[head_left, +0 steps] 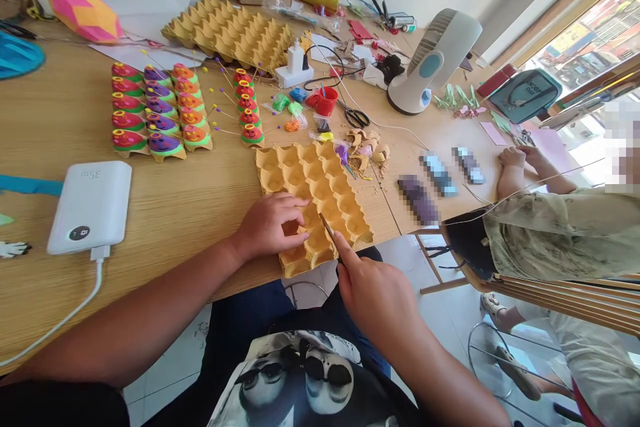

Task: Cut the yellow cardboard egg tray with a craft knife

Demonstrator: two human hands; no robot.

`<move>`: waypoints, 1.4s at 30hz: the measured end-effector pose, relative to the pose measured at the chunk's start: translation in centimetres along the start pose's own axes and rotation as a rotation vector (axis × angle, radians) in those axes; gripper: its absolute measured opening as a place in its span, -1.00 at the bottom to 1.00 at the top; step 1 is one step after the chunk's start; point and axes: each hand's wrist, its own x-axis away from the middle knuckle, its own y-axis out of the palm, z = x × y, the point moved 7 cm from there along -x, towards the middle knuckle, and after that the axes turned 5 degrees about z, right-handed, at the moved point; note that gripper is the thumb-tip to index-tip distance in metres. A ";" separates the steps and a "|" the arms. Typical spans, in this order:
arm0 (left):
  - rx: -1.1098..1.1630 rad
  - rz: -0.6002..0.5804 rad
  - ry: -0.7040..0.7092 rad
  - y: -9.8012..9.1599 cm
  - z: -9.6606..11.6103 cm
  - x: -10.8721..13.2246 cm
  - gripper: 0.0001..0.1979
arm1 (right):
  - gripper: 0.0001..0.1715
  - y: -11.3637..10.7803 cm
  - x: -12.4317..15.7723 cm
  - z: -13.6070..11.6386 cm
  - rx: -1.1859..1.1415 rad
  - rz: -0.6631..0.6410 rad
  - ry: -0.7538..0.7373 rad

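Observation:
A yellow cardboard egg tray point(300, 173) lies at the table's near edge. My left hand point(270, 223) presses down on its near left part, fingers curled over the cups. My right hand point(373, 293) grips a thin blade or knife point(327, 225), index finger along it, with the tip set into the tray's near cups. Cut cardboard scraps point(365, 147) lie just past the tray.
Rows of painted egg-cup pieces point(155, 110) stand at the left, with a second egg tray point(230, 30) behind them. A white power bank point(93, 207) with cable lies near left. A fan point(430, 60), scissors point(356, 117) and a red cup point(326, 101) sit further back. Another person's hand point(520, 160) rests at right.

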 end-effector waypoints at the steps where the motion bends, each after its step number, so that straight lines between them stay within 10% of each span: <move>1: 0.002 0.000 -0.003 0.0 0.0 0.0 -0.77 | -0.29 -0.1 0.0 0.0 0.004 -0.001 -0.001; 42: 0.001 0.009 0.015 0.0 0.0 0.0 -0.77 | -0.17 -0.5 -0.4 -0.4 0.068 -0.116 0.004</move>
